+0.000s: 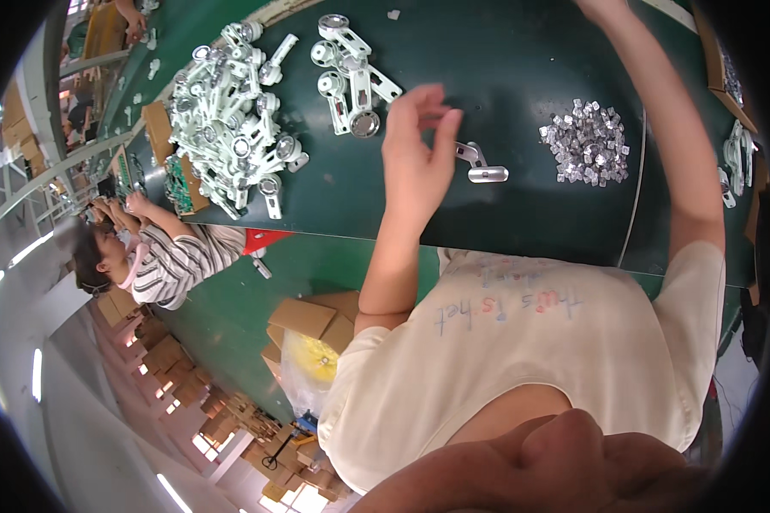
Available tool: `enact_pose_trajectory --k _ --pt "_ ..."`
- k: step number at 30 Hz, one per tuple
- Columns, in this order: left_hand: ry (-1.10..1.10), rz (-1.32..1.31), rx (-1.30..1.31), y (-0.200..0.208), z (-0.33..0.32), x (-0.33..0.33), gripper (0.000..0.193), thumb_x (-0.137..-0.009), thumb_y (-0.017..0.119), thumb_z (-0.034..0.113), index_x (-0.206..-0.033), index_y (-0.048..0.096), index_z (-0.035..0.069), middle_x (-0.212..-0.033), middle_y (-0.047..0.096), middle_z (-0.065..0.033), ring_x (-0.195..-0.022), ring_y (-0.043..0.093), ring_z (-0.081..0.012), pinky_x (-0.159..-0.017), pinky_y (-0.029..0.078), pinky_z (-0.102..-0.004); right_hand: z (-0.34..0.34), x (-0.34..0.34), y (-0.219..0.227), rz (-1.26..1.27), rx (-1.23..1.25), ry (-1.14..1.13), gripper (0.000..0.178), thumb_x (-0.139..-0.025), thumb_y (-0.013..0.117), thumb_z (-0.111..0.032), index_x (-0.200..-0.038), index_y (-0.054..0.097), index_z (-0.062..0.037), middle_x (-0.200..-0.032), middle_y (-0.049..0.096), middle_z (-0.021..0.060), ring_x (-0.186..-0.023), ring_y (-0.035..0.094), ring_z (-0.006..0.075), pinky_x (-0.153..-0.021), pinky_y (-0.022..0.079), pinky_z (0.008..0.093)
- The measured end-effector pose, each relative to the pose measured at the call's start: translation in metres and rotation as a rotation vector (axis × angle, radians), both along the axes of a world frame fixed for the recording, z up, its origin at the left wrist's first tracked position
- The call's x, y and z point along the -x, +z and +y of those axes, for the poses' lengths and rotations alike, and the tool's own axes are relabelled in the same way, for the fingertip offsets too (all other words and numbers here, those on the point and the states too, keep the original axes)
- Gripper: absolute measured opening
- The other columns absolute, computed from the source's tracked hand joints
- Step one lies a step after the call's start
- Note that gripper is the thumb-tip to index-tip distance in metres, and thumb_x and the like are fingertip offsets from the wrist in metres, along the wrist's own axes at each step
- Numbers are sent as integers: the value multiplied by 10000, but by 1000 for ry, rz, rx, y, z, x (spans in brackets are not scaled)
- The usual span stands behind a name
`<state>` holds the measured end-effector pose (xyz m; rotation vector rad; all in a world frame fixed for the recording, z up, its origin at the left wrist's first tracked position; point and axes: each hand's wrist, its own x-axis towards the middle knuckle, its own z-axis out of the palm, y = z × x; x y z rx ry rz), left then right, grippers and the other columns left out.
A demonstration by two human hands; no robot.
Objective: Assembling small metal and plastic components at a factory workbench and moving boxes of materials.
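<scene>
My left hand [419, 141] is over the dark green tabletop, its thumb and fingers loosely bent and apart, with nothing visible between them. Just left of it lies a small group of pale green plastic parts [355, 81] with round silver discs; the fingertips are close to the nearest one. A single pale part with a shiny silver end [486, 173] rests on the table right of my left wrist. My right arm stretches to the far edge of the picture, where my right hand [603, 7] is mostly cut off and its fingers are out of sight.
A large heap of similar pale green parts [231, 120] covers the table's left. Small silver metal pieces [586, 144] form a pile at the right. More pale parts [734, 162] and a cardboard box [727, 73] stand at the far right. A co-worker [158, 256] sits at the left.
</scene>
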<state>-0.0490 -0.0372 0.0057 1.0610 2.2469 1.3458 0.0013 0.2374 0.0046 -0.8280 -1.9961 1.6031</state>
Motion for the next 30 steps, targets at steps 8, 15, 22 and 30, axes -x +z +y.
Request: enact_pose_trajectory --k 8,15,22,30 --pt "-350 297 226 -15 -1 -10 179 -656 679 35 -817 603 33 -879 572 -88 -841 530 -287 -722 439 -363 113 12 -39 -219 -486 -472 590 -682 702 -323 -1101 514 47 -1132 535 251 -1054 522 349 -881 414 366" --pt "-249 240 230 -23 4 -1 144 -756 650 71 -800 526 13 -788 575 -100 -670 548 -263 -589 449 -327 -30 -100 3 -174 -448 337 49 -768 578 -55 -792 572 -12 -737 563 82 -711 580 197 -627 451 293" --pt "-273 -167 35 -10 33 -24 110 -838 573 53 -944 577 24 -705 590 -57 -596 538 -106 -535 415 -221 -74 -147 -16 -405 -440 146 90 -751 597 -5 -833 562 6 -836 541 109 -743 571 276 -648 451 343" --pt "-312 -384 -82 7 30 -41 240 -869 501 9 -1085 599 47 -859 542 -43 -642 507 -79 -559 426 -197 -87 -142 -15 -378 -526 157 76 -765 539 39 -831 521 6 -834 515 126 -775 534 301 -678 437 374"
